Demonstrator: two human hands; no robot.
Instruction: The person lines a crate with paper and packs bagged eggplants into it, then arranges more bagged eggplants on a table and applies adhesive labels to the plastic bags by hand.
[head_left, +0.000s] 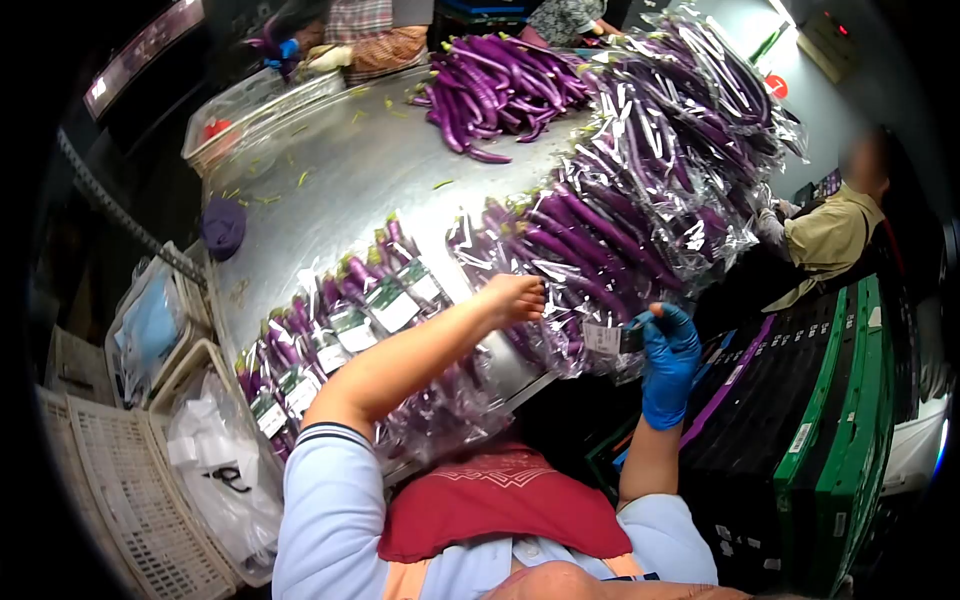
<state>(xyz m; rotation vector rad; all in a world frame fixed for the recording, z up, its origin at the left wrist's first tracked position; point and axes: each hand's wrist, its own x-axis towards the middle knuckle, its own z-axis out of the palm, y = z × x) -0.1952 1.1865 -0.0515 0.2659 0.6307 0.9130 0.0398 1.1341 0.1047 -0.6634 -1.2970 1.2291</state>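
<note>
Long purple eggplants in clear bags [590,240] are heaped at the table's right front. My left hand [515,298] is bare and reaches over them with its fingers curled in. What it grips, if anything, is hidden. My right hand [668,360], in a blue glove, is at the table's front right corner, its fingers bent around the edge of a white and dark label [603,338]. The label lies against a bag of eggplants. Left of my hands is a row of bagged eggplants with green and white labels [392,305], partly under my left arm.
Loose eggplants [495,90] lie at the back of the metal table [330,170]. Stacked black and green crates [800,410] stand to the right. Baskets with plastic bags [225,460] and scissors [228,480] are at left. Co-workers [835,230] stand at right and behind the table.
</note>
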